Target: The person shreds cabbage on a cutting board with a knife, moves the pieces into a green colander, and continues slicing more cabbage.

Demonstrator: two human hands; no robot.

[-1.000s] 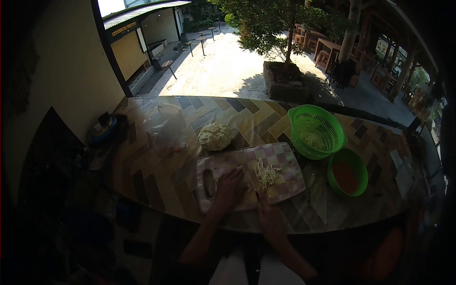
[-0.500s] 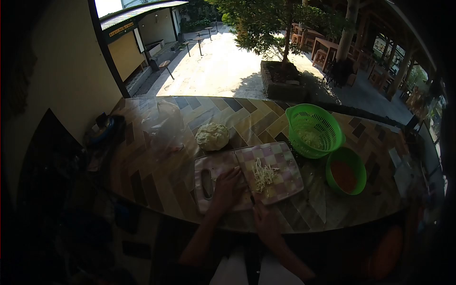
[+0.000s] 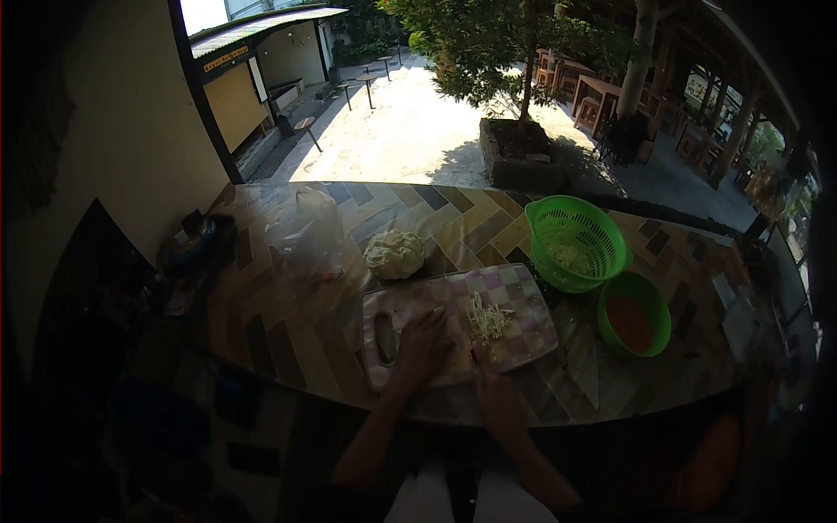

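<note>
My left hand (image 3: 422, 350) lies on the cutting board (image 3: 514, 283) with its fingers bent together, just right of the handle slot. A small pale bit shows at its fingertips, but what lies under them is hidden. At the board's near edge my right hand (image 3: 497, 399) is closed around a knife (image 3: 474, 356); its dark handle end shows, and the blade is hard to make out. Pale shredded cabbage (image 3: 488, 321) lies in a loose pile on the checked right part of the board. Behind the board sits a head of cabbage (image 3: 394, 254).
A green colander (image 3: 621, 235) holding pale shreds stands behind the board's right end. Beside it, a green bowl (image 3: 664, 324) contains something orange. A clear plastic bag (image 3: 305, 235) lies at the left on the patterned table (image 3: 279, 349). Dark items sit at the table's left edge.
My right hand and the knife have shifted slightly right and away from me. The blade, seen beside my left hand before, is now hardly visible. My left hand stays at the same place on the board.
</note>
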